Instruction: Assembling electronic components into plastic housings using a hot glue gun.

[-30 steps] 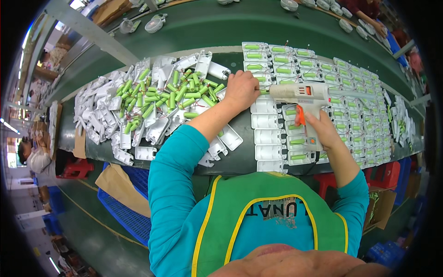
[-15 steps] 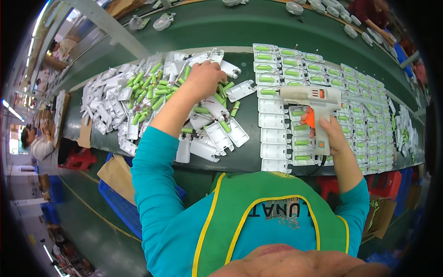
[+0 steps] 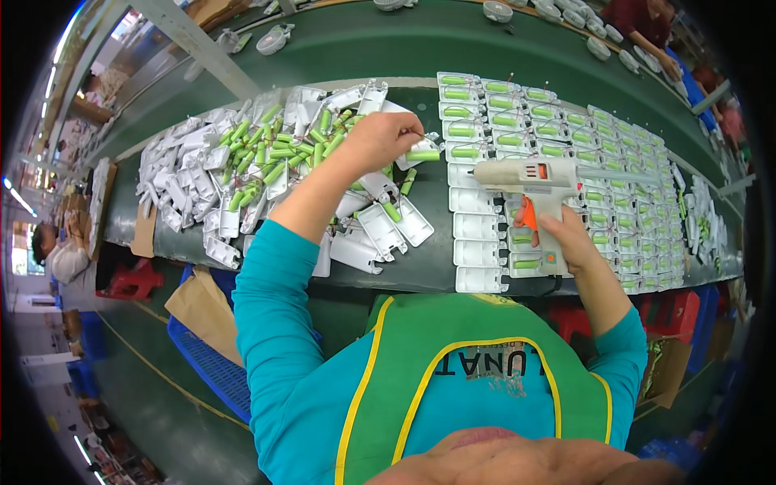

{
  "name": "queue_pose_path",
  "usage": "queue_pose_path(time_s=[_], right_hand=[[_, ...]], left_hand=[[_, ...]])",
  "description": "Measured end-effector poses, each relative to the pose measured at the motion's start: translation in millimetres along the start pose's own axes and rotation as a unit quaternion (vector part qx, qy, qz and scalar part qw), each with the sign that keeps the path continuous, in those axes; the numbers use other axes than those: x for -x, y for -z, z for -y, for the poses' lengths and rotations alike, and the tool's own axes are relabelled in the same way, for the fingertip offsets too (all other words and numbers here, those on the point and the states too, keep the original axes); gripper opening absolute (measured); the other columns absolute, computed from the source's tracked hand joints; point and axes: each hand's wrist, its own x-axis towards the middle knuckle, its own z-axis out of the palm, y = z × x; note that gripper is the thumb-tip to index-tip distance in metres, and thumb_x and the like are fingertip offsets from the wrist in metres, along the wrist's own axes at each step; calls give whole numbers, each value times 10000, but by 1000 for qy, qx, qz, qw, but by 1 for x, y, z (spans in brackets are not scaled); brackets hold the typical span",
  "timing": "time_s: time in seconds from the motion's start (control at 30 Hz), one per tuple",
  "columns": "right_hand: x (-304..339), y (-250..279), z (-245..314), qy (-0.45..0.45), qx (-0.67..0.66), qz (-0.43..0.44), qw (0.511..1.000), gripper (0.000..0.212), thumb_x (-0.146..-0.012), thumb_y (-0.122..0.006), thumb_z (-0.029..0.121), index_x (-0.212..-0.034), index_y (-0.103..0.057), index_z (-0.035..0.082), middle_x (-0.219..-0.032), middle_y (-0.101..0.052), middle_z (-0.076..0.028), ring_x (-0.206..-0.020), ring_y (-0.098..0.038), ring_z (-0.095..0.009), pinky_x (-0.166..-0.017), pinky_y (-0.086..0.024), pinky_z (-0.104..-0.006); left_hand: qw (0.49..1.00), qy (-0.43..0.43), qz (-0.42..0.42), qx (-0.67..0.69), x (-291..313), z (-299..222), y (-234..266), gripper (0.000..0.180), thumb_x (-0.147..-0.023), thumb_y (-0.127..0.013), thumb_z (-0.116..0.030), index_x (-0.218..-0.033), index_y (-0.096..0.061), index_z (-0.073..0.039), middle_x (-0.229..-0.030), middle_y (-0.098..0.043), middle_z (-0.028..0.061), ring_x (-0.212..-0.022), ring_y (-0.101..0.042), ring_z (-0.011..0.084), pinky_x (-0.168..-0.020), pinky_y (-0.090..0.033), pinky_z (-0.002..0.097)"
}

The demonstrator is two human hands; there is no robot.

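Note:
My left hand (image 3: pixel 383 139) is closed by its fingertips on a green battery cell (image 3: pixel 423 155), apparently by its wire end. Below this hand lies a pile of loose green cells (image 3: pixel 279 153) mixed with white plastic casings (image 3: pixel 380 228). In my right hand (image 3: pixel 568 239), fingers wrapped round the grip, is a white hot glue gun (image 3: pixel 527 171) with an orange trigger. Its nozzle points left, over the first column of laid-out white casings (image 3: pixel 475 227). The upper casings of that column hold green cells; the lower ones show bare insides.
Rows of casings with wired green cells (image 3: pixel 598 194) spread across the bench on the right. A green conveyor belt (image 3: pixel 356 48) runs behind, with small white fans (image 3: pixel 275 39) on it. A blue crate (image 3: pixel 206 347) and red stools (image 3: pixel 133 279) stand below. Other people sit farther off.
My left hand has moved right from the pile and now has a green cell in its fingers. My right hand and the glue gun have shifted slightly left.

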Motion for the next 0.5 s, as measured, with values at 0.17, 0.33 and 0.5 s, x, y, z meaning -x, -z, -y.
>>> queue_pose_path(time_s=[0.17, 0.33, 0.5], right_hand=[[-6, -9, -1, -19, 35, -11, 999, 424, -878, -610, 345, -1170, -551, 44, -1025, -635, -48, -970, -585, -136, -742, -465, -298], [-12, 0, -13, 4, 57, 3, 998, 379, -881, -622, 292, -1129, -554, 13, -994, -626, -60, -922, -587, -136, -790, -475, -316], [-5, 3, -8, -19, 104, -35, 994, 359, -870, -648, 227, -1113, -548, -19, -961, -622, -80, -851, -596, -146, -789, -486, -319]], left_hand=[[993, -63, 48, -93, 8, 8, -35, 120, -840, -633, -193, -912, -678, -108, -793, -678, 102, -745, -645, 293, -677, -505, 384], [982, -50, 128, -127, 12, -3, -47, 140, -844, -613, -236, -920, -670, -133, -820, -688, 98, -797, -656, 295, -715, -512, 411], [980, -46, 156, -110, 13, 4, -56, 170, -830, -630, -288, -934, -670, -159, -835, -686, 88, -831, -654, 296, -724, -510, 415]])
